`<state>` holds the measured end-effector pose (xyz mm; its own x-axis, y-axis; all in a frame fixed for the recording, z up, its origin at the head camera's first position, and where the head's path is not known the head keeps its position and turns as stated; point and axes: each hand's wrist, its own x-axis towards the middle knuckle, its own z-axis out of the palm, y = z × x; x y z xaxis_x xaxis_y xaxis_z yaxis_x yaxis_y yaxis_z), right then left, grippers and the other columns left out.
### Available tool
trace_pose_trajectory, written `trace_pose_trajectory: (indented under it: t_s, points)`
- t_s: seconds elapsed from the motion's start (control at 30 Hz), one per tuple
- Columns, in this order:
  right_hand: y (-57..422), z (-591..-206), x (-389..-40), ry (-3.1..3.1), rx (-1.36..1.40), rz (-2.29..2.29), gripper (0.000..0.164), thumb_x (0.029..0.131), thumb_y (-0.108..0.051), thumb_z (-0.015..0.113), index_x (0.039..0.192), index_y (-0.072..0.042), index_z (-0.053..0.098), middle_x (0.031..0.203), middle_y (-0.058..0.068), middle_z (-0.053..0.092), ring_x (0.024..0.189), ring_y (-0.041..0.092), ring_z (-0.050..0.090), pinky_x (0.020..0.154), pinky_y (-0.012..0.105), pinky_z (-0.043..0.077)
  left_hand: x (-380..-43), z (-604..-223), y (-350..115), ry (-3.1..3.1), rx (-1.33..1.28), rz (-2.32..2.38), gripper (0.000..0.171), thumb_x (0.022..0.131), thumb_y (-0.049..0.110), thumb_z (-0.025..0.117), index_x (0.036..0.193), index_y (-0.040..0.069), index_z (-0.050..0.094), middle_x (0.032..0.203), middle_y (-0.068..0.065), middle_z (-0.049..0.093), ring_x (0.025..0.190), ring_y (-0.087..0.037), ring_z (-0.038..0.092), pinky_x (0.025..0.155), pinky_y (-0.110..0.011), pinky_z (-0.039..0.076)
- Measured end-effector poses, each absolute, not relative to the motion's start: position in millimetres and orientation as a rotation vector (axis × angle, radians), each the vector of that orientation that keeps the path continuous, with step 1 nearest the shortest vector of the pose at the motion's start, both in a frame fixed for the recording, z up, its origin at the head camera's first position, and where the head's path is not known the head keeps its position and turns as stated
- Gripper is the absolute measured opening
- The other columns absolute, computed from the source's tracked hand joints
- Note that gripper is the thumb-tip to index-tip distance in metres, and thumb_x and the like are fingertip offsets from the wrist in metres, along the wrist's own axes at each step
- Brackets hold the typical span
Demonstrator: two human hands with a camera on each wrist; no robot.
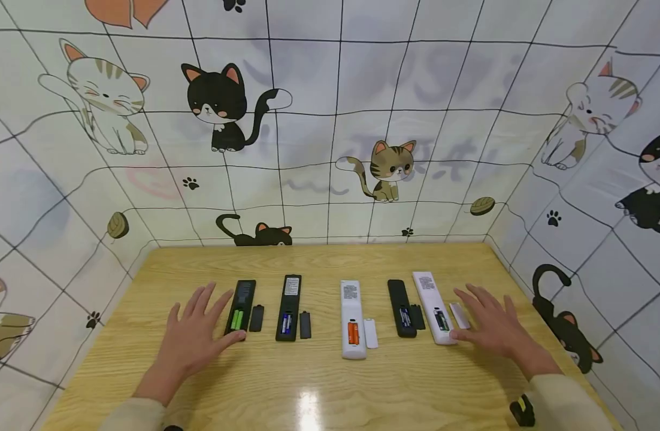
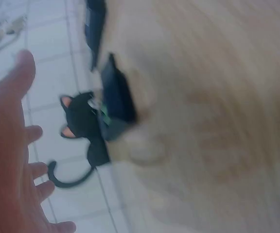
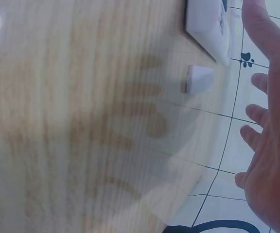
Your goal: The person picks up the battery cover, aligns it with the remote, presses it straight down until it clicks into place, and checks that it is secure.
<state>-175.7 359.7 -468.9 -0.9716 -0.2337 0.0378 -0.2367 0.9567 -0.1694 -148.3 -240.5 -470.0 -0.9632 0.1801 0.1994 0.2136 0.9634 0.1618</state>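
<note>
Several remote controls lie face down in a row, their battery compartments uncovered. My left hand [image 1: 192, 335], fingers spread, hovers beside the leftmost black remote [image 1: 241, 305], which holds green batteries [image 1: 236, 319]; its black cover [image 1: 257, 318] lies to its right. My right hand [image 1: 494, 323] is likewise spread near the rightmost white remote [image 1: 433, 308] and its white cover [image 1: 459, 315]. Both wrist views show the hands apart from the table surface, holding nothing. In the right wrist view the white cover [image 3: 200, 79] lies beyond the fingers.
Between the hands are a black remote with blue batteries [image 1: 289, 308], a white remote with orange batteries [image 1: 353, 320] and another black remote [image 1: 402, 308], each with a loose cover beside it. A cat-patterned cloth [image 1: 308, 137] walls the wooden table [image 1: 244, 383] at the back and sides.
</note>
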Motion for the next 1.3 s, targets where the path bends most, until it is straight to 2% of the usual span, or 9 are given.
trace_pose_trajectory:
  t_s: [0.23,0.4,0.6,0.87,1.3]
  points:
    - [358.9,-465.0,-182.9,-3.115,0.363,0.270,0.086,0.080,-0.063,0.067,0.145,-0.012,0.043,0.148,0.024,0.041,0.132,0.048,0.037,0.105,0.071,0.017,-155.6,-448.0,-202.0,-2.874,-0.361,-0.305,0.078,0.088,0.068,0.052,0.150,0.024,0.037,0.155,-0.014,0.033,0.139,-0.038,0.035,0.103,-0.064,0.033]
    - [359.1,-461.0,-188.2,-3.120,0.362,0.293,0.079,0.083,-0.055,0.068,0.144,-0.011,0.045,0.144,0.024,0.046,0.129,0.048,0.041,0.102,0.069,0.025,-163.0,-436.0,-170.8,-2.843,-0.428,-0.434,0.074,0.091,0.062,0.054,0.150,0.022,0.037,0.152,-0.013,0.040,0.134,-0.039,0.044,0.100,-0.064,0.037]
    - [359.3,-457.0,-193.3,-3.123,0.358,0.303,0.065,0.087,-0.042,0.070,0.140,-0.009,0.050,0.139,0.024,0.051,0.127,0.047,0.044,0.101,0.069,0.029,-172.5,-427.7,-131.0,-2.833,-0.461,-0.525,0.065,0.092,0.055,0.058,0.144,0.018,0.047,0.144,-0.011,0.050,0.122,-0.037,0.056,0.094,-0.059,0.045]
    - [359.7,-458.3,-197.4,-3.126,0.327,0.321,0.056,0.088,-0.033,0.071,0.136,-0.008,0.054,0.136,0.023,0.053,0.125,0.047,0.046,0.101,0.068,0.030,-187.3,-433.1,-81.9,-2.920,-0.460,-0.696,0.053,0.094,0.046,0.061,0.139,0.020,0.052,0.142,-0.007,0.053,0.125,-0.030,0.055,0.093,-0.050,0.051]
    - [361.2,-465.2,-204.5,-3.125,0.338,0.292,0.048,0.089,-0.026,0.071,0.132,-0.009,0.058,0.132,0.021,0.057,0.123,0.044,0.050,0.100,0.066,0.034,-201.3,-441.2,-17.6,-2.933,-0.632,-1.236,0.043,0.098,0.032,0.058,0.137,0.015,0.054,0.137,-0.005,0.058,0.114,-0.026,0.061,0.091,-0.044,0.051]
